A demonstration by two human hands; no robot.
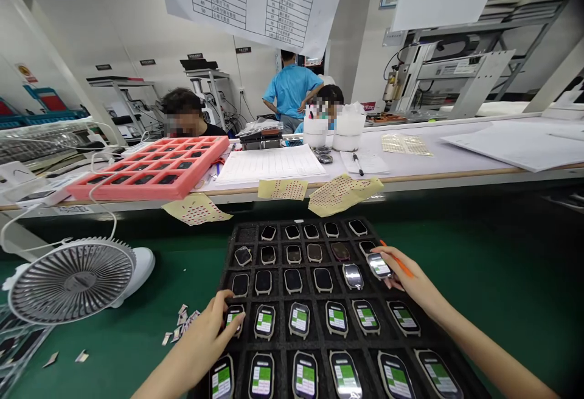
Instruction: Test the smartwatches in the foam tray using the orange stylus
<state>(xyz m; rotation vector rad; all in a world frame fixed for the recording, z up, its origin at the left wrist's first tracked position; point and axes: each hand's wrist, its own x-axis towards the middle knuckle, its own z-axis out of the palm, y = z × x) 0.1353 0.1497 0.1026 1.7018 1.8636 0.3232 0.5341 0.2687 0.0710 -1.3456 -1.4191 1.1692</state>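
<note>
Right hand (408, 276) grips a watch (378, 265) and an orange tool (401, 263) over the tray's (246, 236) right side. Left hand (205, 333) straddles another watch (232, 316); I cannot confirm grip. Two nearest rows display green; farther screens mostly dark.

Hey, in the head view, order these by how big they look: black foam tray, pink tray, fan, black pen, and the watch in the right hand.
1. Black foam tray
2. Pink tray and fan: too close to rank
3. Held watch
4. Black pen
</note>
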